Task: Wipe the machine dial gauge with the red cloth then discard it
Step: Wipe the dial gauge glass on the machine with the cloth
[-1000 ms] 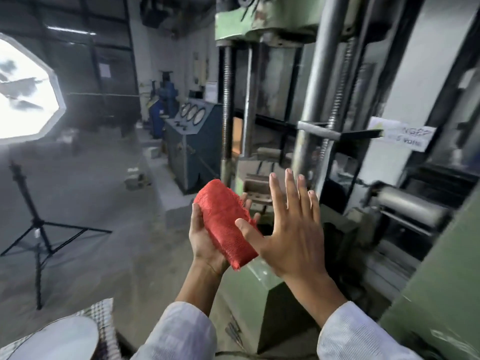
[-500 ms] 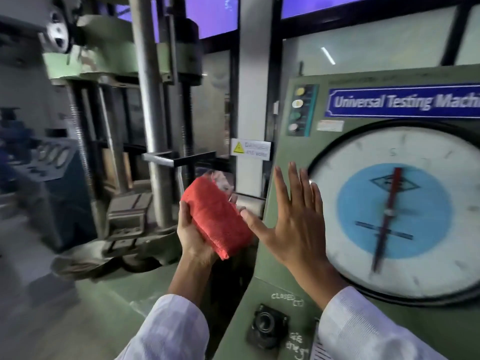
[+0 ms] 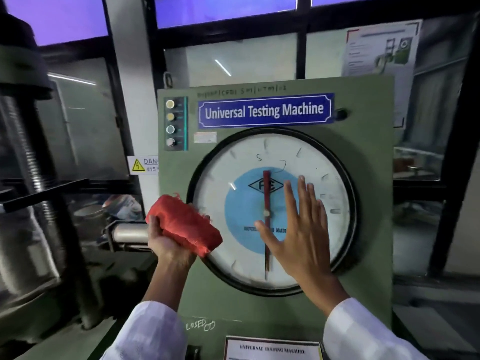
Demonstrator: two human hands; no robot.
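A large round dial gauge (image 3: 228, 167) with a white face, blue centre and red needle fills the front of the green machine panel (image 3: 368, 141). My left hand (image 3: 166, 245) grips a folded red cloth (image 3: 185, 224) just at the dial's left rim. In front of the dial's lower right part my right hand (image 3: 298, 229) is spread flat, fingers up and apart, holding nothing. Whether the palm touches the glass I cannot tell.
A blue "Universal Testing Machine" plate (image 3: 265, 110) and a column of several indicator lamps (image 3: 171, 123) sit above the dial. A steel column and threaded screw (image 3: 23, 162) of the press stand at the left. A danger sign (image 3: 142, 165) and glass partitions lie behind.
The view swung right from the press frame to the dial panel. Both hands came in front of the dial, the cloth still in my left hand, the right still spread.
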